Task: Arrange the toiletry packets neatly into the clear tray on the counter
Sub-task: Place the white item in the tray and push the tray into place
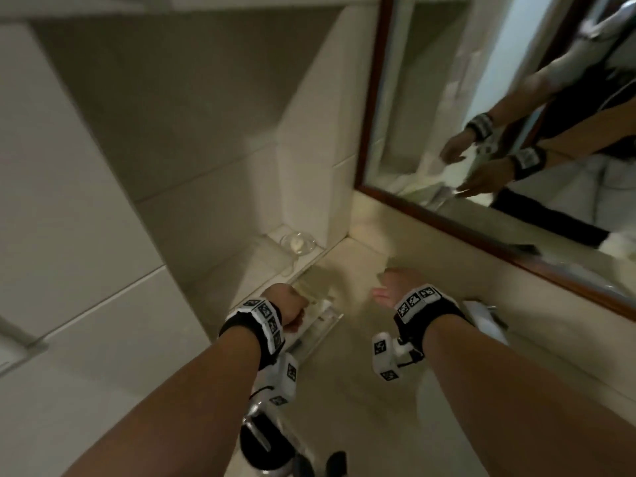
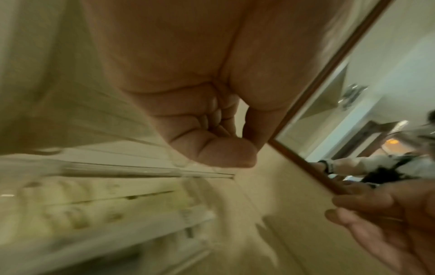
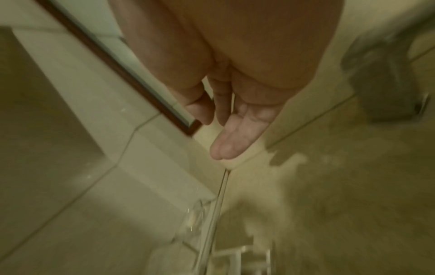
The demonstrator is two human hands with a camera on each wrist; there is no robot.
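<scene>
Counted: two hands, left hand (image 1: 287, 306) and right hand (image 1: 395, 287); one clear tray (image 1: 323, 323); one glass dish (image 1: 297, 243) at eleven o'clock; one mirror (image 1: 447, 98). Packets blurred, uncountable.

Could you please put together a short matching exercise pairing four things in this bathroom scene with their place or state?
Things:
1. left hand
2. right hand
3. small glass dish
4. mirror

Places or states:
A. on the ledge in the corner
B. fingers curled, over the clear tray
C. wood-framed, on the wall
D. fingers straight, above the counter

Pairs: 1-B, 2-D, 3-A, 4-C
</scene>
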